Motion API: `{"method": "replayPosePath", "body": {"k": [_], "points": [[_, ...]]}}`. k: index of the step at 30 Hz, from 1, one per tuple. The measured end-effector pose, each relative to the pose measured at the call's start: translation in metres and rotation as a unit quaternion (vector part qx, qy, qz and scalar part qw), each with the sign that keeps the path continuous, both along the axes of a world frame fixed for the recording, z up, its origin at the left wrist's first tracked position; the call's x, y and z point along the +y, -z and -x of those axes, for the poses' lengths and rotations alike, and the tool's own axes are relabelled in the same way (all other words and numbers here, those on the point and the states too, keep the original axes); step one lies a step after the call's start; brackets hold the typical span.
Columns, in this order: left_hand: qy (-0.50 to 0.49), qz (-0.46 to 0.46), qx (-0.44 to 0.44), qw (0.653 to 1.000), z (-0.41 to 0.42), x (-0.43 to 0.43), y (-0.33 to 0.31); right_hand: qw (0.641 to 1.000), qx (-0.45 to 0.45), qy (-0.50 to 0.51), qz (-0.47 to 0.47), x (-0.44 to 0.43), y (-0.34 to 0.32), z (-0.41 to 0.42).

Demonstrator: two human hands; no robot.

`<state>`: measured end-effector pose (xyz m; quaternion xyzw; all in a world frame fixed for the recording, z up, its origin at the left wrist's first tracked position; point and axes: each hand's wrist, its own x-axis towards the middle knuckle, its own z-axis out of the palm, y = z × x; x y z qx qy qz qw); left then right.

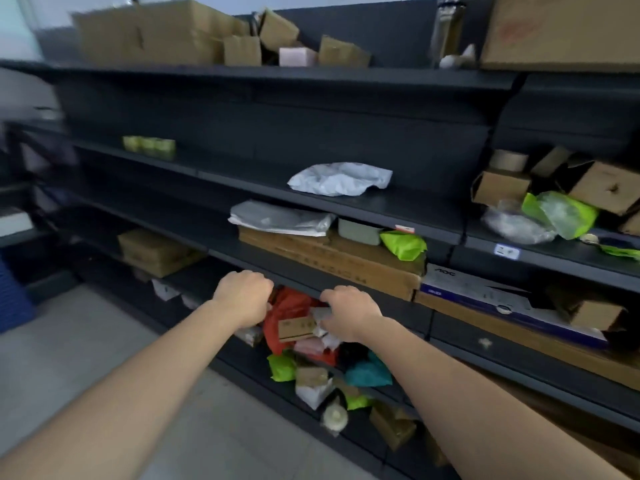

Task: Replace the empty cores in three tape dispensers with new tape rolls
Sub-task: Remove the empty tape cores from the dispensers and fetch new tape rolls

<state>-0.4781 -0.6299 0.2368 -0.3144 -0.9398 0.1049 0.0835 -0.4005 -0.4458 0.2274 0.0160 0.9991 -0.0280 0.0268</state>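
No tape dispenser shows in the head view. Both arms reach into a low shelf (pixel 298 277) crammed with parcels. My left hand (pixel 242 299) is knuckles-up at the left edge of a red bag (pixel 289 303); its fingers curl down out of sight, so what they hold is hidden. My right hand (pixel 349 311) grips a small grey packet (pixel 321 313) lying on the pile, beside a small brown box (pixel 296 329). A whitish roll wrapped in plastic (pixel 334 415) lies on the shelf below. Three green rolls (pixel 149 147) stand on a higher shelf to the left.
Dark metal shelving fills the wall. A long flat carton (pixel 346 261) lies just above my hands, with a grey mailer (pixel 280 220) on top. Green, teal and white parcels (pixel 367 372) crowd the lower shelf. Cardboard boxes (pixel 156 32) sit on top. Tiled floor (pixel 86 341) lies to the left.
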Motion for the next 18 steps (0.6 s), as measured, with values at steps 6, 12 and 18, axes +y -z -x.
{"method": "replayPosePath", "body": {"k": [6, 12, 18], "points": [[-0.038, -0.002, -0.003, 0.999, 0.061, -0.083, -0.01, 0.999, 0.015, -0.042, 0.009, -0.077, -0.013, 0.076], [-0.067, -0.008, -0.002, 0.998, 0.119, -0.15, -0.017, 0.997, 0.026, -0.074, 0.016, -0.143, -0.022, 0.149], [-0.102, -0.013, -0.005, 0.995, 0.175, -0.199, -0.018, 0.994, 0.026, -0.1, 0.019, -0.188, -0.029, 0.218]]}}
